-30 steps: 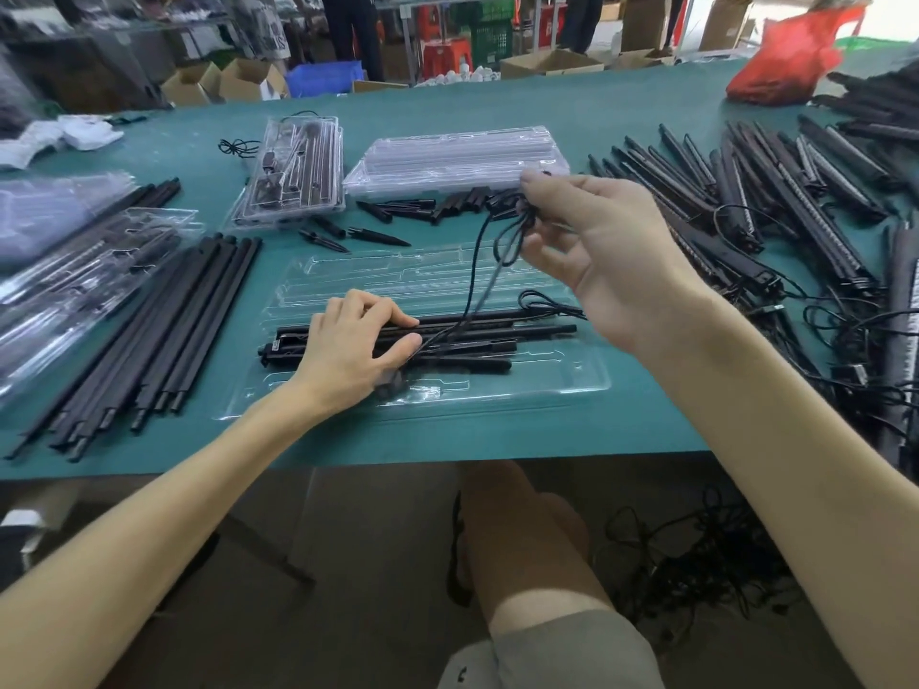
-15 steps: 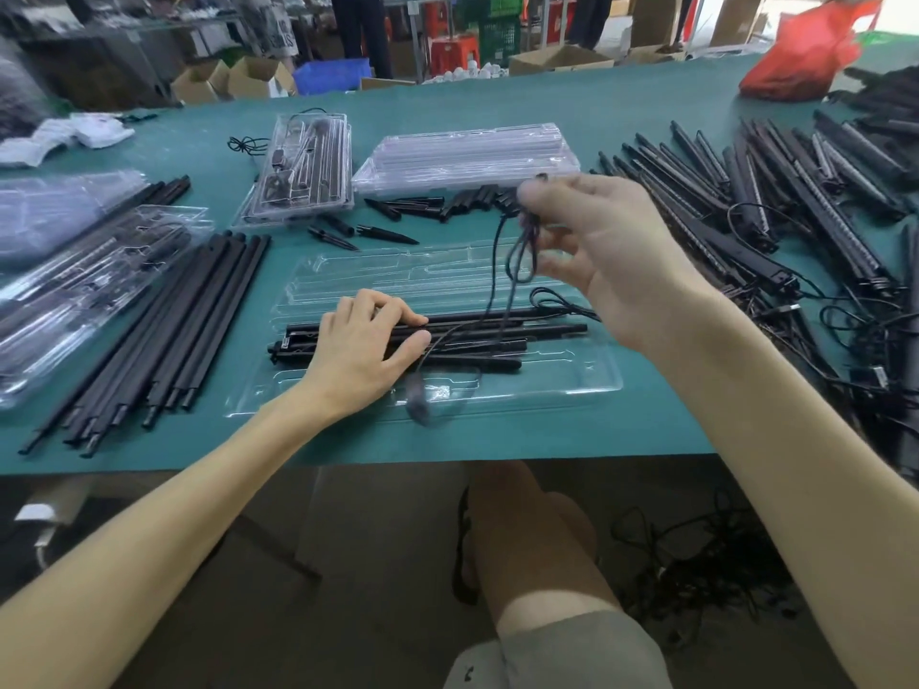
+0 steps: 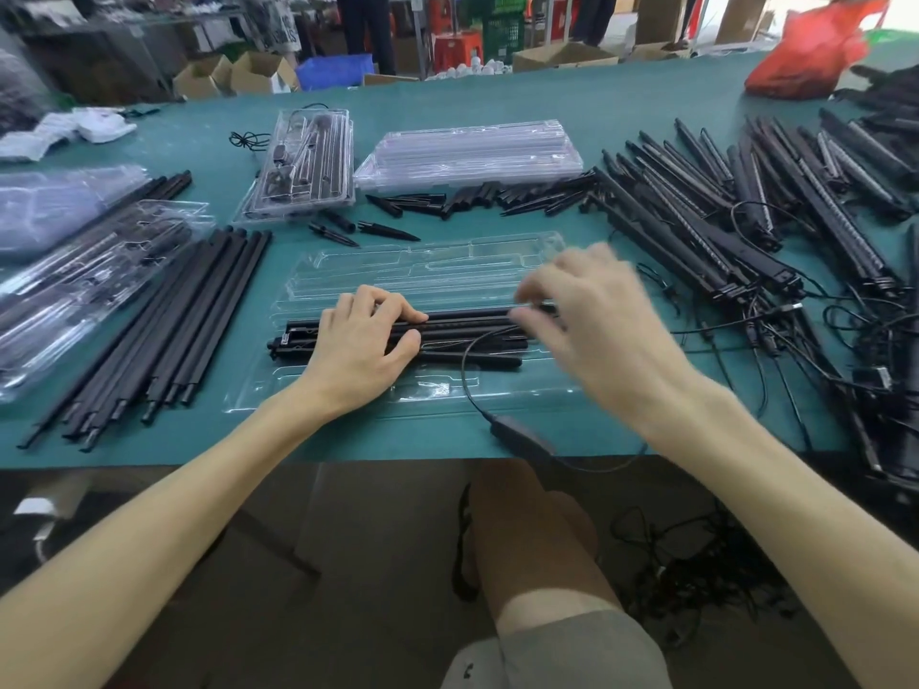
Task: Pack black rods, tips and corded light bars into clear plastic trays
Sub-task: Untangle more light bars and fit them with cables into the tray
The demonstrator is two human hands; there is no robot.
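A teal table (image 3: 502,104) fills the view. At its near edge lies an open clear tray (image 3: 427,263) with a few light bars (image 3: 467,324) laid lengthwise in it. The left hand (image 3: 358,348) lies over their left part, fingers curled across the top and thumb against the near side, holding them. The right hand (image 3: 592,320) is over their right end with its fingers bent down, too blurred to tell whether it holds anything. A cord (image 3: 463,375) loops out of the tray to a black inline box (image 3: 522,440) at the table's edge. Black rods (image 3: 164,330) lie bundled on the left, loose tips (image 3: 497,198) beyond the tray before a stack of empty trays (image 3: 467,151), and a heap of corded bars (image 3: 746,211) on the right. Behind the table stand cardboard boxes (image 3: 233,74) and a blue crate (image 3: 335,69).
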